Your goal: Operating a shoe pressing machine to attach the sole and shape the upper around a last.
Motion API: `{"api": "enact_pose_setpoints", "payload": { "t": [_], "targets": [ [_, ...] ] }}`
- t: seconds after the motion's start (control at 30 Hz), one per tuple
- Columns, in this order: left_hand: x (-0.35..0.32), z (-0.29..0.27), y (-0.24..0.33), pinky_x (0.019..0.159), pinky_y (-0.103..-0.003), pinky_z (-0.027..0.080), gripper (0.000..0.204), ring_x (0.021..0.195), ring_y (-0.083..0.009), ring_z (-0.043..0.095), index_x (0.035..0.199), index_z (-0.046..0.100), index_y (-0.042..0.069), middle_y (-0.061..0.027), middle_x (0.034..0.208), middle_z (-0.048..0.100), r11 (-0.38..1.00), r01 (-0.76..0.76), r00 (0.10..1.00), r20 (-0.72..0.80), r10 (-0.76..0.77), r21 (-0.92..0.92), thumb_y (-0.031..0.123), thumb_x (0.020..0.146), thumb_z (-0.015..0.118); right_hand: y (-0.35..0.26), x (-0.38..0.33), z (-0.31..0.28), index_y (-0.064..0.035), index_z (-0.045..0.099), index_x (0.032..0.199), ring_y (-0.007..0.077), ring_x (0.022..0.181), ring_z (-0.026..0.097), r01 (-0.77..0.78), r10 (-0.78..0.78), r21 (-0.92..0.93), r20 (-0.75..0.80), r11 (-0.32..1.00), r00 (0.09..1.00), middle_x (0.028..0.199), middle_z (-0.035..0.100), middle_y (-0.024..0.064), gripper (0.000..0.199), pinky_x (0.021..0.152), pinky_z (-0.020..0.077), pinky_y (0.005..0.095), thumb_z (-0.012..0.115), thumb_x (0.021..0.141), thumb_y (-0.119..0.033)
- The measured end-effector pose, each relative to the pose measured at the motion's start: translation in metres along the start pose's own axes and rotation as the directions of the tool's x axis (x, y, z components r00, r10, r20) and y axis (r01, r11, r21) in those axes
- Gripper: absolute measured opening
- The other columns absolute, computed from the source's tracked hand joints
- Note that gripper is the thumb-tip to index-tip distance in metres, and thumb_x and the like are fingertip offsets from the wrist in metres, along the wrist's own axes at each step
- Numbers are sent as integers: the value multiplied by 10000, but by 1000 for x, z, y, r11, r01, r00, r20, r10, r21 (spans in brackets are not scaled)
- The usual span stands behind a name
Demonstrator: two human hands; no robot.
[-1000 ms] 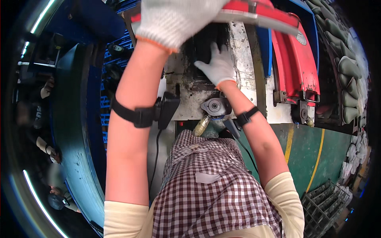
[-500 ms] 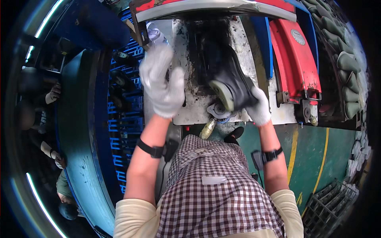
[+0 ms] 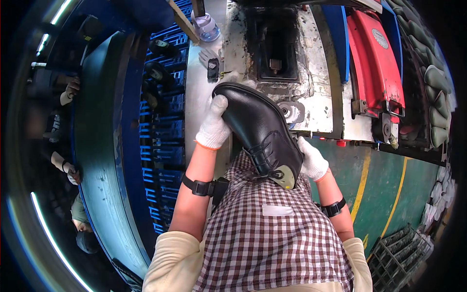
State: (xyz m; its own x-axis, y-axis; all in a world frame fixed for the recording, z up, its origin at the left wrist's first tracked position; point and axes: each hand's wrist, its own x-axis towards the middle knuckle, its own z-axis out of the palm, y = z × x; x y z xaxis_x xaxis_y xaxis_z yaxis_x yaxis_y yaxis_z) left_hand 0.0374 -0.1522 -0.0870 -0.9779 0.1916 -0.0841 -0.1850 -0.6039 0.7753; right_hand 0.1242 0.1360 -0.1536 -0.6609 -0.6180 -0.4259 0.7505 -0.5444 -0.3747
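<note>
A black lace-up leather shoe (image 3: 250, 117) is held in front of my apron, its toe up to the left and its heel down to the right. A pale green shoe last (image 3: 287, 178) shows in its opening. My left hand (image 3: 214, 125), in a white knit glove, is closed round the toe, thumb on the near side. The gloved right hand (image 3: 312, 159) grips the heel end from the right; some of its fingers are hidden behind the shoe. Beyond the shoe is a machine's dark recess (image 3: 278, 48) with a small metal block inside.
A red machine cover (image 3: 374, 63) stands at the right, beside grey-green shoe lasts (image 3: 438, 97). Left are a blue slatted rack (image 3: 165, 131) holding dark shoes and a long blue-green conveyor (image 3: 104, 194). A clear bottle (image 3: 206, 27) stands far left. Co-workers' hands (image 3: 72, 87) rest beyond the conveyor.
The shoe has come back from over the machine toward my apron, and its toe has swung left. My left hand, open and empty before, has taken hold of the toe. The machine's red-and-silver upper part has moved away.
</note>
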Motion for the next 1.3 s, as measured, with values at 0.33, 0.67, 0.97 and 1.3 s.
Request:
{"api": "enact_pose_setpoints", "payload": {
  "t": [0.33, 0.67, 0.97, 1.3],
  "targets": [
    [-25, -7, 20, 1060, -416, 551, 825, 1194, -303, 676, 1459, 495, 36, -191, 1352, 648, 997, -71, 997, -33, 70, -39, 180, 743, 877, 8, 12, 10, 10, 453, 1533, 278, 1406, 528, -157, 157, -11, -11, 988, 988, 1546, 524, 180, 636, 1215, 387, 425, 418, 1119, -471],
    [-30, 2, 27, 943, -309, 539, 563, 990, -161, 657, 1324, 580, -1, -63, 1088, 684, 734, 93, 873, -410, 265, 673, 88, 830, 836, 15, 19, 26, 29, 435, 1546, 200, 1390, 518, 36, -108, -405, -155, 914, 982, 1527, 544, 134, 607, 1202, 370, 353, 530, 1101, -373],
    [-32, -41, 9, 898, -321, 491, 400, 1006, -158, 627, 1133, 723, -39, -90, 1117, 733, 508, 79, 733, -395, 553, 858, 288, 1082, 500, 17, 18, 21, 8, 486, 1511, 185, 1329, 561, -62, -34, -385, -237, 921, 971, 1455, 600, 118, 546, 1161, 422, 353, 524, 1109, -360],
    [-38, -55, 13, 1023, -336, 501, 360, 1100, -240, 673, 1267, 665, -60, -181, 1220, 712, 926, -146, 815, -488, 312, 349, 174, 1105, 443, 10, 23, 39, -56, 504, 1491, 304, 1183, 676, -188, 190, 28, -65, 982, 980, 1411, 625, 179, 625, 988, 583, 455, 431, 1102, -538]
  ]
}}
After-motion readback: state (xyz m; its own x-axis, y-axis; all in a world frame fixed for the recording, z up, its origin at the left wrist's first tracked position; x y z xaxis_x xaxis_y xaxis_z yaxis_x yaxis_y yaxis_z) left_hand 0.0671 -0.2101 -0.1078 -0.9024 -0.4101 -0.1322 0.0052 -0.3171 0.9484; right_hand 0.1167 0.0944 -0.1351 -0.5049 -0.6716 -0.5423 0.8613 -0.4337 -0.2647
